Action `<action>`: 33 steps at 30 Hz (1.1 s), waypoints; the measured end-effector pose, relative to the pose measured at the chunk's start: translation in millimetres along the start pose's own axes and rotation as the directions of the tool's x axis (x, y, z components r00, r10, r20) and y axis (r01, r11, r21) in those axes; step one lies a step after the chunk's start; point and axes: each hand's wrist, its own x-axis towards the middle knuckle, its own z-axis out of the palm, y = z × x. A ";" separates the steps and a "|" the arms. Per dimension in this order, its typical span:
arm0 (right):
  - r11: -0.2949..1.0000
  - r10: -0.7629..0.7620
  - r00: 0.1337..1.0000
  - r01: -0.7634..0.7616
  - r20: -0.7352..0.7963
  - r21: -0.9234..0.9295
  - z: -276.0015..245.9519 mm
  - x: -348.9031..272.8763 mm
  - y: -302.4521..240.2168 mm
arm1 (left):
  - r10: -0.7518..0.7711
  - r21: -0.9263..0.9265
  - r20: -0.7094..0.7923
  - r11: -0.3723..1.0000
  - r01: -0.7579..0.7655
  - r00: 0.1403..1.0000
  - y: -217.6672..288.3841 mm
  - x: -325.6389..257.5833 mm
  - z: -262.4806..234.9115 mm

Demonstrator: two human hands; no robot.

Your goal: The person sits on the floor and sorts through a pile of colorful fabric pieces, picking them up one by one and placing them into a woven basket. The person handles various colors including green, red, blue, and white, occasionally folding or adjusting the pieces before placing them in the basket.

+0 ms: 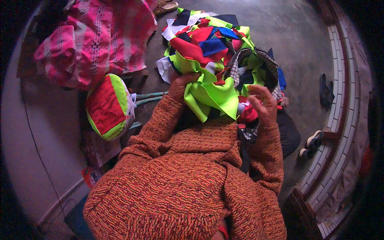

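Note:
My left hand [181, 85] grips a bunch of bright cloth scraps, mostly neon yellow-green [212, 94] with red pieces. My right hand [262, 105] has its fingers curled at a red scrap [249, 114] by the mouth of a checked cloth bag [256, 66] that holds more scraps. Beyond my hands lies a heap of red, blue, white, black and yellow-green scraps [206, 38] on the floor. Orange knitted sleeves cover both forearms.
A stuffed red and yellow-green cushion [108, 107] lies at my left, with a pink checked cloth [96, 38] behind it. A sandal [166, 6] sits at the top, shoes [314, 142] and a dark item [326, 92] near the tiled step on the right.

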 end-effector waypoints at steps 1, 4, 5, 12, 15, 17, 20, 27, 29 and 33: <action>0.989 -0.102 0.994 0.105 0.043 -0.100 9.0 -3.8 -11.1 | -0.019 -0.050 0.032 0.999 0.021 0.999 1.2 -0.8 4.6; 0.862 -0.325 0.928 0.370 0.183 -0.345 39.4 -6.8 -30.6 | -0.073 -0.102 0.106 0.991 0.084 0.992 6.4 -1.6 16.5; 0.810 -0.367 0.908 0.419 0.202 -0.409 48.6 -6.8 -32.1 | -0.069 -0.090 0.104 0.993 0.078 0.992 6.7 -2.2 17.3; 0.706 -0.383 0.853 0.518 0.355 -0.483 63.8 -10.0 -14.4 | 0.051 -0.017 -0.086 0.998 -0.053 0.995 -3.9 1.7 7.3; 0.879 -0.331 0.851 0.435 0.408 -0.194 58.7 -13.2 -37.8 | 0.057 -0.104 -0.076 0.992 -0.065 0.995 -5.4 2.8 2.2; 0.962 -0.223 0.855 0.271 0.469 -0.037 52.6 -17.3 -49.1 | 0.012 -0.113 -0.100 0.993 -0.023 0.995 -2.4 -0.6 4.6; 0.982 -0.020 0.914 -0.058 0.405 0.181 57.1 -21.9 -51.7 | 0.043 -0.159 -0.062 0.986 -0.053 0.997 -2.6 -1.3 7.1; 0.861 0.078 0.910 -0.267 0.407 0.432 38.0 -24.8 -30.7 | -0.115 -0.372 0.067 0.919 0.132 0.991 -1.9 -2.2 4.3; 0.801 0.049 0.973 -0.174 0.226 0.573 36.5 -30.4 -23.6 | -0.134 -0.435 0.077 0.887 0.155 0.988 -2.7 1.2 4.1; 0.922 -0.128 0.984 0.163 -0.121 0.352 3.7 -23.4 -16.6 | -0.061 -0.383 -0.045 0.923 0.039 0.997 -3.5 2.6 1.7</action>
